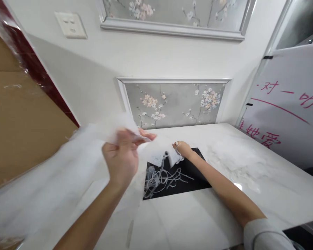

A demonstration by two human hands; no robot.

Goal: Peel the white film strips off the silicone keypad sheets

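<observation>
My left hand (122, 156), left of centre in the frame, pinches a white sheet (123, 121) between thumb and fingers; the sheet rises past my fingertips, too blurred to name its material. My right hand (184, 149), just right of centre, is clenched on a white strand (177, 145) at the far side of the black mat (198, 183), and whitish pieces (173, 158) hang just beside my knuckles. On the mat, nearer me than those fingers, lies a tangle of translucent cords (156, 180), spread over its left half. The marble-patterned tabletop (161, 218) runs toward me at the bottom of the frame and far out to the right, giving my right forearm side room up to the whiteboard (297, 86). Ahead, the back edge meets the wall under the lower floral panel (174, 104), not far beyond my fingers. At the left, blurred white material (47, 187) fills the space between my forearm and the cardboard (23, 121), so room is tighter there.
</observation>
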